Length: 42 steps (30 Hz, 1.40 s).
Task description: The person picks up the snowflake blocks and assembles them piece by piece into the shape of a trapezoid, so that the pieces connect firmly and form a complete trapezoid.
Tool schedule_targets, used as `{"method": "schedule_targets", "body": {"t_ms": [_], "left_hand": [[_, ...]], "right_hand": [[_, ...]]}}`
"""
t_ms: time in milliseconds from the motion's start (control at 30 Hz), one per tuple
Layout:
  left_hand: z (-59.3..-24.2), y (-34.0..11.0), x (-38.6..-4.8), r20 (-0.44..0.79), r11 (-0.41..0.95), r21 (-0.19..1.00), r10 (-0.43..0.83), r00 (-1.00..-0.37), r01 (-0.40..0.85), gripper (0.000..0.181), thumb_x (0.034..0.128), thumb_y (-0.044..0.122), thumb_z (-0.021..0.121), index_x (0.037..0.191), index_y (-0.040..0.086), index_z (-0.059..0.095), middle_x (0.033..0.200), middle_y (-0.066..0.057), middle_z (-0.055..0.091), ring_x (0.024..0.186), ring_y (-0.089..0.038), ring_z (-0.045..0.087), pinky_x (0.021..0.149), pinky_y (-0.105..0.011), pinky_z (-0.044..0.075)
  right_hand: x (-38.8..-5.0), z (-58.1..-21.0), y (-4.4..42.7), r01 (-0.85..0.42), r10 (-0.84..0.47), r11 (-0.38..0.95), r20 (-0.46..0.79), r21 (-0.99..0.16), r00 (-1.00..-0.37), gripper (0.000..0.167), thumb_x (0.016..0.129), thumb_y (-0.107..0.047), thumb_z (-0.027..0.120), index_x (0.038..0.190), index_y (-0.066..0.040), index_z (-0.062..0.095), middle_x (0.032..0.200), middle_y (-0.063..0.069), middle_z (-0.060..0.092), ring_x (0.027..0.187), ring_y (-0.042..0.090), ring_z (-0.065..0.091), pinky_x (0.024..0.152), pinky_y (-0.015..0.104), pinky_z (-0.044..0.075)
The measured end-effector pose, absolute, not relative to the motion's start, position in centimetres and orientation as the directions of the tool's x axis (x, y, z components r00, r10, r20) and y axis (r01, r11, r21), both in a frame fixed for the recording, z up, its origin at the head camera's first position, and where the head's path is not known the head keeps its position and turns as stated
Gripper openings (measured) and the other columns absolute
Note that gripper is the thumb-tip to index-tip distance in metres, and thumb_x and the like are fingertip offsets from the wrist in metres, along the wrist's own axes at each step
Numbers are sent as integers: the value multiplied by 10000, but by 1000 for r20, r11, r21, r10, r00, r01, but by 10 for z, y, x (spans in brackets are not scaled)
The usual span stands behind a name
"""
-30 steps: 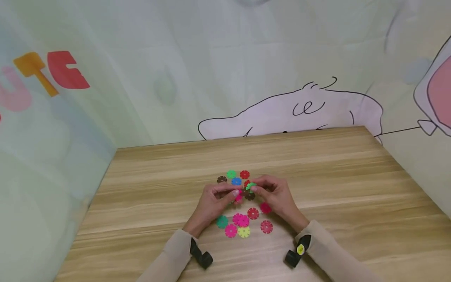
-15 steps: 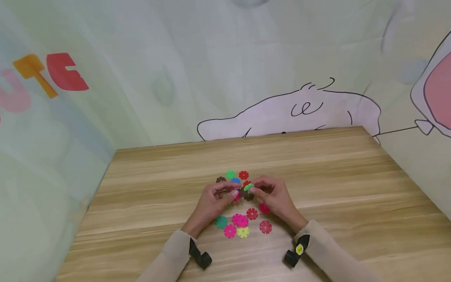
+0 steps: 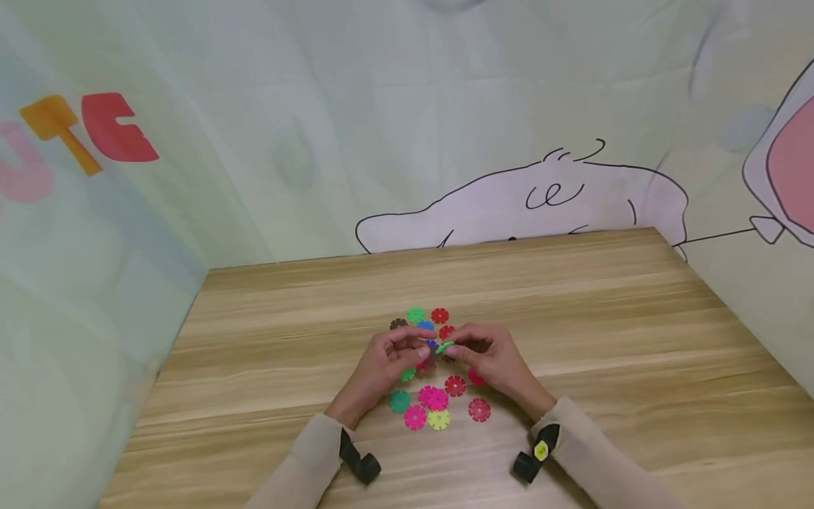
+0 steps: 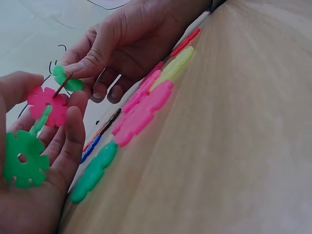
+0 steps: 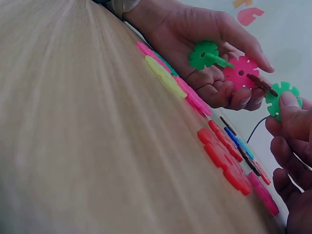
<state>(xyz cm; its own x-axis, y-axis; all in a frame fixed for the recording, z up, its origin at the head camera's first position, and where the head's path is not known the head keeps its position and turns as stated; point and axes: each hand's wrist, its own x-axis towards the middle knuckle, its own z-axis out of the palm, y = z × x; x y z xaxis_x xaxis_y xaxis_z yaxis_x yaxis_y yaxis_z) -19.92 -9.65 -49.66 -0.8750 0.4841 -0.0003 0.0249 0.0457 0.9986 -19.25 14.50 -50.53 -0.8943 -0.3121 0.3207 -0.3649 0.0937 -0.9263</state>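
Note:
My left hand [image 3: 375, 367] holds a short chain of notched plastic snowflake discs. In the left wrist view its pink disc [image 4: 56, 114] lies between thumb and fingers, with green discs [image 4: 27, 168] joined on one side. A brown disc [image 5: 258, 83], seen edge-on, sticks out from the pink one's other side. My right hand [image 3: 499, 357] pinches a single green disc [image 5: 275, 105] between thumb and forefinger. That green disc meets the brown disc's edge; whether their slots interlock, I cannot tell. Both hands are raised over the loose discs.
Loose discs lie flat on the wooden table [image 3: 267, 339]. Behind the hands are a green [image 3: 416, 315] and a red disc [image 3: 439, 316]. Nearer are pink discs [image 3: 415, 418], a yellow disc [image 3: 439, 420] and a teal disc [image 3: 399, 401]. A printed backdrop [image 3: 318, 141] borders the table.
The right hand has tilted its green disc from nearly face-on to edge-on and lowered it slightly leftward. The chain in the left hand has turned, and a green disc now shows below that hand.

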Motion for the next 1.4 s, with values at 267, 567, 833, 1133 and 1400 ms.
{"method": "schedule_targets", "body": {"t_ms": [267,567,833,1133,1400], "left_hand": [[-496,-97,-199,-13,38,999,485,-875,5,372,1066,188,680,1402,32,658,1195,-153,756,967,-106,783,898,-238,631],[-497,-95,-198,5,3,1000,426,-905,7,374,1050,169,698,1393,24,662,1250,-89,749,1014,-97,755,905,-270,640],[-496,-96,-199,-19,-52,998,334,-942,-39,366,1061,162,682,1415,75,653,1248,-27,750,1080,-80,745,920,-232,619],[-497,-96,-200,-64,-52,995,300,-952,-83,415,1055,154,676,1451,44,618,1174,48,721,1041,-76,706,885,-173,580],[-495,-95,-199,-64,-133,984,336,-940,-115,417,1086,107,602,1484,-12,562,1133,35,732,956,-65,760,882,-223,629]], "right_hand": [[-191,-504,148,-368,-254,193,316,-910,-914,187,1030,-33,686,1198,12,756,1139,195,799,970,117,737,863,215,598],[-192,-505,147,-335,-181,365,286,-869,-941,217,971,-4,737,1183,-47,753,1003,97,781,852,137,664,771,223,556],[-192,-510,144,-484,-325,507,363,-713,-874,323,912,-122,842,1215,-95,734,1052,-1,779,1029,170,684,964,375,551],[-189,-507,143,-496,-351,546,353,-675,-867,371,904,-109,839,1253,-73,719,1156,50,788,1105,226,662,996,437,522],[-189,-510,143,-552,-365,523,415,-649,-833,363,891,-17,812,1240,-45,715,1169,81,769,1083,243,704,981,437,580]]}}
